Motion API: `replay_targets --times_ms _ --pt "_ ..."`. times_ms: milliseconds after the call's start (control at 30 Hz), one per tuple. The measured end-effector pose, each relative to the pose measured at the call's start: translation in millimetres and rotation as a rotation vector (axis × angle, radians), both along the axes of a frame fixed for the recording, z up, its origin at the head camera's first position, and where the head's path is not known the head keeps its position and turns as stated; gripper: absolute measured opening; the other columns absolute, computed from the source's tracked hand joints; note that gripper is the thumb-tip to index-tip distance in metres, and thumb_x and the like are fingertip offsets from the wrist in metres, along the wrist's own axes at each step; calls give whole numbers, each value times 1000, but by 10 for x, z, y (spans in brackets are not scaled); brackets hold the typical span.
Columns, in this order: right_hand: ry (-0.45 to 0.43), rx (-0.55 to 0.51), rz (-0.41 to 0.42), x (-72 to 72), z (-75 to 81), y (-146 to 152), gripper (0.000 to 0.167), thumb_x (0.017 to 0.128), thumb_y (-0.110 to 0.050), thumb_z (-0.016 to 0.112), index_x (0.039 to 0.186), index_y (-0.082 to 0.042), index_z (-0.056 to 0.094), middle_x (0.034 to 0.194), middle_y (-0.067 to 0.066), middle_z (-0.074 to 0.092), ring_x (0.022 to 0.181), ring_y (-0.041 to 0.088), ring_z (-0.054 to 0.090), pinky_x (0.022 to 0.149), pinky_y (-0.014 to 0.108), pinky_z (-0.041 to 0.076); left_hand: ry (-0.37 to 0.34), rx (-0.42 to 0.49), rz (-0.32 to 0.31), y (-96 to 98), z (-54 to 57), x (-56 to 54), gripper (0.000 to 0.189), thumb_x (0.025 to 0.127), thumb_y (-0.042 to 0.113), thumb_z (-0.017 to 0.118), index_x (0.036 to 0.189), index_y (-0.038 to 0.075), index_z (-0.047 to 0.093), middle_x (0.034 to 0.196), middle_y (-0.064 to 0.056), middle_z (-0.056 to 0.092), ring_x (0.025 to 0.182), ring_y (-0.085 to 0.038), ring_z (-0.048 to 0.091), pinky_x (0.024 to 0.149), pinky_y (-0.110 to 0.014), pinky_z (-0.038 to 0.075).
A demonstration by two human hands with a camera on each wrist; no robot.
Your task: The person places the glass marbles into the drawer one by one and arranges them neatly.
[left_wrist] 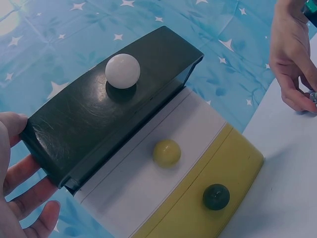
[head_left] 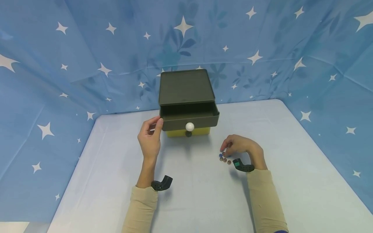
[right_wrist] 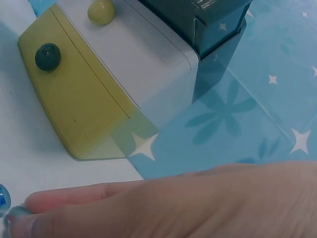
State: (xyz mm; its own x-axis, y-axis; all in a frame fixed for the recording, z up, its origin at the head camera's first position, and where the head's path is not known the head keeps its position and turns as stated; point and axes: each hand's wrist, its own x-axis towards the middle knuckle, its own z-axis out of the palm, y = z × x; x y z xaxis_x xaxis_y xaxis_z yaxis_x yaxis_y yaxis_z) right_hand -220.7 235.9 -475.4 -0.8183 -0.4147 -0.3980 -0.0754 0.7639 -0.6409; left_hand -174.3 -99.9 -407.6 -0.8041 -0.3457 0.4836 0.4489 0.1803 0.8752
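Observation:
A small cabinet stands at the back of the table, its dark green top drawer (head_left: 204, 122) pulled out and a white round knob (head_left: 189, 126) on the drawer front. My left hand (head_left: 150, 139) holds the drawer's left front corner, thumb against the front and fingers along the side. Low over the table to the right, my right hand (head_left: 240, 144) pinches a glass marble (right_wrist: 20, 211) between thumb and fingertips. Several brown and blue marbles (head_left: 225, 160) lie just beneath it. A clear marble with blue inside (right_wrist: 4, 198) sits beside those fingertips.
Below the dark drawer are a white drawer (left_wrist: 133, 163) with a yellow knob (left_wrist: 167, 153) and a yellow drawer (left_wrist: 237, 158) with a dark knob (left_wrist: 216, 197). Blue star-patterned cloth (head_left: 116, 48) hangs behind the white table (head_left: 192, 194).

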Motion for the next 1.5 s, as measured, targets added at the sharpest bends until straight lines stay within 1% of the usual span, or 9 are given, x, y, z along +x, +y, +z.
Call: replay_targets --times_ms 233,467,567,667,800,967,1200,1500 --pt "35 12 11 -6 -2 -8 9 82 -11 77 90 -14 79 106 6 64 94 21 53 80 32 44 -1 -3 1 -4 7 3 23 94 9 69 112 -7 70 109 -25 68 88 -1 60 76 -24 48" --pt "53 25 18 -6 2 -4 7 87 -16 74 94 -16 78 108 5 66 97 21 55 86 36 47 0 -5 7 -3 5 7 23 94 8 68 111 -7 70 108 -25 68 88 -1 59 76 -26 48" --pt "59 25 24 -13 -1 2 7 90 -17 73 95 -15 77 107 5 66 97 21 55 86 37 47 1 -5 6 -4 4 7 23 94 8 68 111 -7 70 109 -25 68 88 -1 59 76 -26 48" --pt "69 37 22 -22 -13 4 10 93 -20 70 98 -14 76 105 5 67 95 20 54 85 35 46 -1 -7 7 -5 5 7 23 94 9 69 112 -6 70 109 -25 68 88 -1 60 77 -26 48" --pt "64 62 -6 -23 -10 -5 16 96 -25 66 101 -12 74 102 5 67 93 19 55 83 34 46 -3 -7 7 -5 7 4 23 94 9 69 112 -6 70 109 -25 69 88 0 60 77 -27 48" --pt "40 64 -41 -15 2 -14 20 96 -27 65 102 -9 73 98 5 67 90 19 55 78 32 45 -6 -8 3 -4 6 1 23 95 9 68 112 -6 70 109 -25 69 88 -1 59 77 -29 48" --pt "22 63 -88 -30 -24 -14 21 95 -30 66 98 -10 73 92 4 66 88 19 54 76 31 42 -10 -15 2 -4 -2 5 23 95 9 68 112 -6 70 109 -25 68 88 -1 59 78 -30 48" --pt "47 53 -69 -32 -18 1 18 95 -27 66 96 -11 74 92 3 67 87 18 53 76 31 42 -19 -2 0 0 -4 -5 23 95 10 68 112 -5 70 110 -24 68 89 -3 60 78 -25 47"
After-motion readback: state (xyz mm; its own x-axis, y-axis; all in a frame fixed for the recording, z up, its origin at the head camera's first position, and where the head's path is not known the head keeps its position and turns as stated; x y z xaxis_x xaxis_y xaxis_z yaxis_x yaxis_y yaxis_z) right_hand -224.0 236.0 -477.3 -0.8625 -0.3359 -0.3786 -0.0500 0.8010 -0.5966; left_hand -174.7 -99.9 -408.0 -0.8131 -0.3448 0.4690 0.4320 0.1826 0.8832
